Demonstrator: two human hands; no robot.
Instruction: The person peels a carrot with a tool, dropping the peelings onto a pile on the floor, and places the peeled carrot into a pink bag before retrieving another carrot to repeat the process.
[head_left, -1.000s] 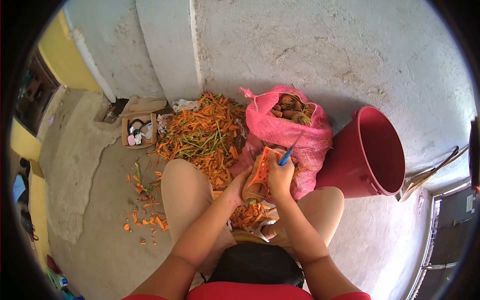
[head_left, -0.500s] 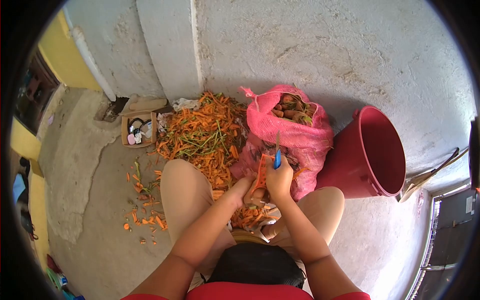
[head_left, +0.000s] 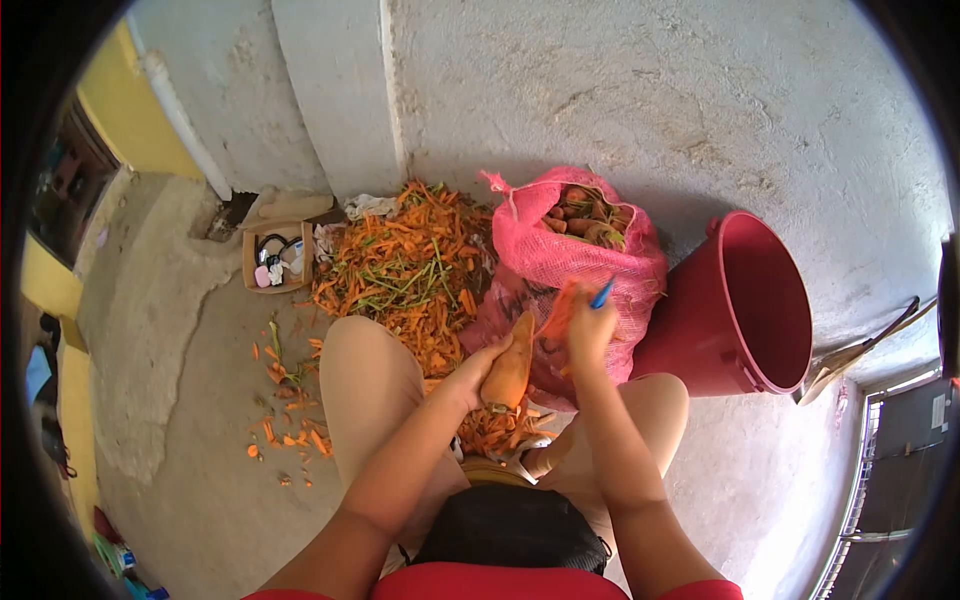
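My left hand (head_left: 478, 378) is closed round a carrot (head_left: 508, 368), thick end toward me and narrow end pointing away, between my knees. Beside it on the right, apart from the carrot, my right hand (head_left: 594, 332) grips a knife with a blue handle (head_left: 602, 293) together with a flat orange peeler (head_left: 560, 308), which is smeared by motion. The knife's blade cannot be made out now. Below the carrot, orange peelings (head_left: 500, 434) lie on the floor between my feet.
A big heap of carrot peelings and green stems (head_left: 400, 280) lies against the wall. A pink mesh sack (head_left: 610, 270) holds unpeeled carrots (head_left: 588, 215). Right of it a red bucket (head_left: 680, 310) leans tilted. A small cardboard box (head_left: 278, 287) with odds and ends stands left.
My right hand has lifted away from the carrot, up and to the right, with the knife and the peeler. The carrot now stands more upright and in fuller view in my left hand.
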